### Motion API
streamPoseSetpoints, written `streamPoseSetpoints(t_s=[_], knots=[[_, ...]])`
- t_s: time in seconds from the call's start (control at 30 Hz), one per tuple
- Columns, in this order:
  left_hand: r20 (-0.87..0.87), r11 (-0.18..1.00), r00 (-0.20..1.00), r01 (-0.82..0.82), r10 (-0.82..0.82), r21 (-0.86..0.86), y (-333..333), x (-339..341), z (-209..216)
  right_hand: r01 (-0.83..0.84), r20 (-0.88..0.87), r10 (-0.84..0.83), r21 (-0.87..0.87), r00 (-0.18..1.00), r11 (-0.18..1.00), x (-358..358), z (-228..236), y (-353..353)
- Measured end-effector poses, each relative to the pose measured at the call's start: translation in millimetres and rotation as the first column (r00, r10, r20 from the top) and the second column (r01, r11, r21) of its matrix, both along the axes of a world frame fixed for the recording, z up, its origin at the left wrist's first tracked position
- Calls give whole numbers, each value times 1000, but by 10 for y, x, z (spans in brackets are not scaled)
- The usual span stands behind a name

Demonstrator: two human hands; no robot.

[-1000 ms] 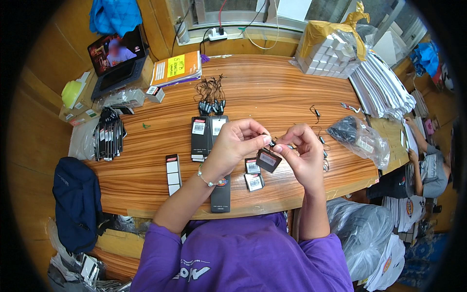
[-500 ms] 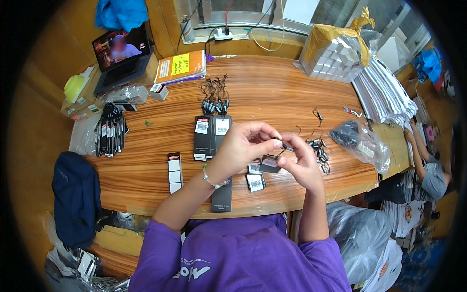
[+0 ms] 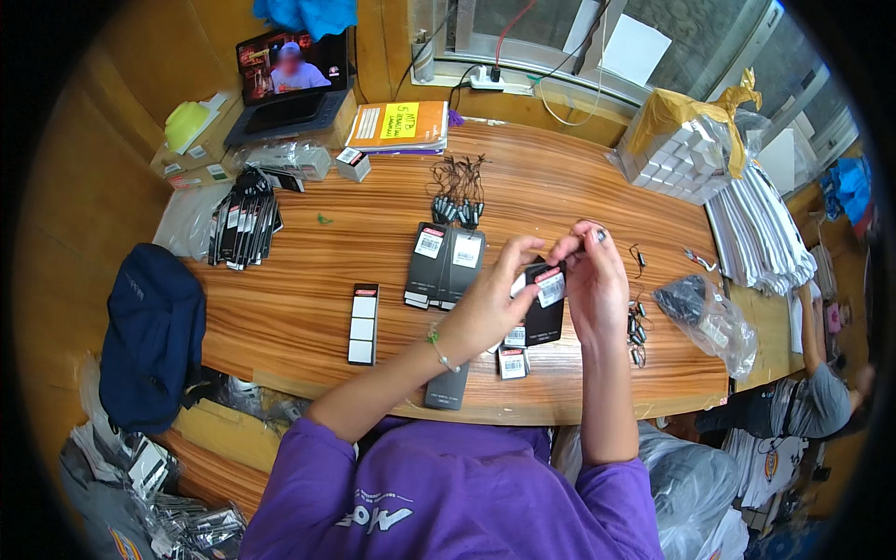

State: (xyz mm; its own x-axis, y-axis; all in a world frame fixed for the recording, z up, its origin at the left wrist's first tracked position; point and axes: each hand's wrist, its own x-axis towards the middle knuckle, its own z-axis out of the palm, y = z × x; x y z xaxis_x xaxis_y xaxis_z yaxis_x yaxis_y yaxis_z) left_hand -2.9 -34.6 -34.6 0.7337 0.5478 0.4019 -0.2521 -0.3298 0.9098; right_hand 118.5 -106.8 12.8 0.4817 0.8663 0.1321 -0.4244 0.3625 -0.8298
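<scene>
My left hand (image 3: 487,303) pinches black hang tags (image 3: 546,320) near their upper end, and a white barcode label shows on the front. Just right of them, my right hand (image 3: 600,289) is raised with its fingertips closed together. A small dark bit shows at those fingertips, too small to make out; it may be part of a cord. Under and beside my hands lie small labelled tags (image 3: 512,364). Left of my hands, stacks of black tags (image 3: 427,266) lie below a bunch of black cords with seals (image 3: 457,207). More loose cords (image 3: 637,334) lie to the right.
A black card with white stickers (image 3: 363,324) lies at left, near fanned tags (image 3: 245,229). Toward the back are a tablet (image 3: 297,70), orange notebooks (image 3: 401,126) and a box of small white cartons (image 3: 674,154). At right lie a plastic bag (image 3: 705,322), small pliers (image 3: 700,259) and folded white stacks (image 3: 770,224); another person stands beyond.
The held tags have turned, so a white label now faces up. My right hand has risen and moved off the tags' lower end. The whole view has shifted slightly.
</scene>
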Motion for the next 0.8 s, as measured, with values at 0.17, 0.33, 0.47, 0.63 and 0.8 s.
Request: streamPoseSetpoints(t_s=[0.17,0.33,0.47,0.63,0.8], knots=[[-259,989,960,77,-107,-126,279,-173,182,-57,-118,62,48,991,997,54,2,340],[-295,997,955,3,-27,-81,395,-236,173,-123,-271,183,223,945,967,-124,-3,556],[49,991,996,85,-81,-103,385,-140,52,-123,-265,191,253,945,960,-273,234,598],[-99,991,994,-42,55,124,223,-211,292,-155,-142,182,180,973,971,-227,450,585],[-108,993,993,-29,41,113,317,-236,136,-151,-55,171,263,984,953,11,493,648]])
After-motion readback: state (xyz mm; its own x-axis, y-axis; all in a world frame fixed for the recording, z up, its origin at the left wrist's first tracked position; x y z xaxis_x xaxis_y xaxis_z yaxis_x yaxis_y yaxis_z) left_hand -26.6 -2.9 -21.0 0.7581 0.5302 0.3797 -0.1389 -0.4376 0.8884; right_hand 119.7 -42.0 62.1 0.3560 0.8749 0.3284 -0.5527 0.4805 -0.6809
